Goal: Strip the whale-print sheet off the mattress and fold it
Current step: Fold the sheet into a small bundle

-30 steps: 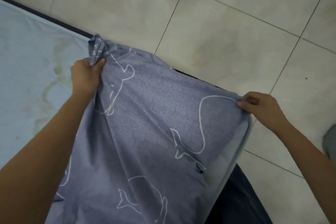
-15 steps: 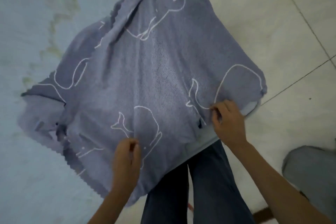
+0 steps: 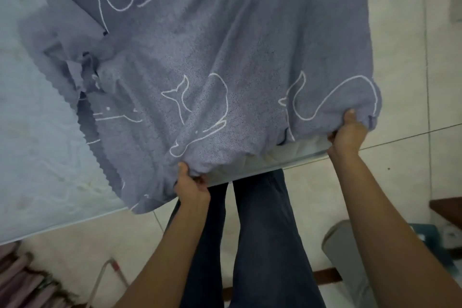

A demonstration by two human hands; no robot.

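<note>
1. Currently the pale blue mattress (image 3: pixel 37 157) fills the left of the view, bare and faintly stained. Cream tiled floor (image 3: pixel 405 82) lies right and below. A grey object (image 3: pixel 350 257) and striped cloth (image 3: pixel 22 277) sit on the floor near the person's dark trousers (image 3: pixel 262 232).
2. The whale-print sheet (image 3: pixel 225 57) lies bunched over the mattress's near right corner, its zigzag-cut edge loose on the bare mattress.
3. Versus 0.5 s ago, both hands have moved from the sheet's top face to its near hem and are wider apart.
4. The left hand (image 3: pixel 191 189) grips the hem, thumb on top and fingers curled under. The right hand (image 3: pixel 348 132) grips it likewise at the corner.
5. The lifted hem between the hands exposes the mattress's pale side. Left of the left hand the sheet overhangs the near edge. Open floor lies to the right.
</note>
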